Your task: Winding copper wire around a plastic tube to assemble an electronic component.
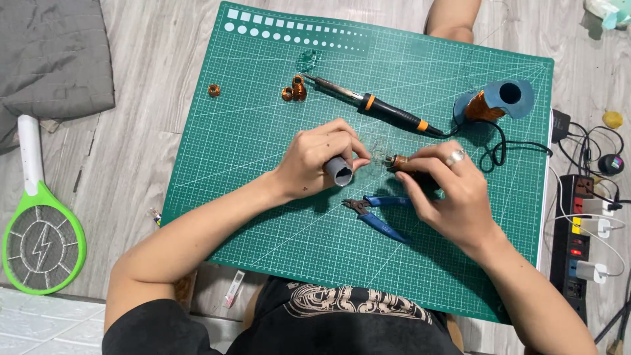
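Head view: left hand (pixel 320 160) grips a short grey plastic tube (pixel 339 172); right hand (pixel 445 192) pinches a small copper-wound coil (pixel 398 161) above blue-handled cutters (pixel 380 215) on the green cutting mat (pixel 263 131).

Over the green cutting mat (pixel 263 131), the left hand (pixel 319 158) grips a short grey tube (pixel 340 172) and the right hand (pixel 447 190) pinches a small copper-wound coil (pixel 398 161) just beside it, thin wire strands showing between the two. Blue-handled cutters (pixel 378 213) lie on the mat just below the hands, and a black-and-orange soldering iron (pixel 374 105) lies above them. Small copper coils (pixel 294 89) sit near the iron's tip, a blue spool of copper wire (pixel 499 98) near its cord end.
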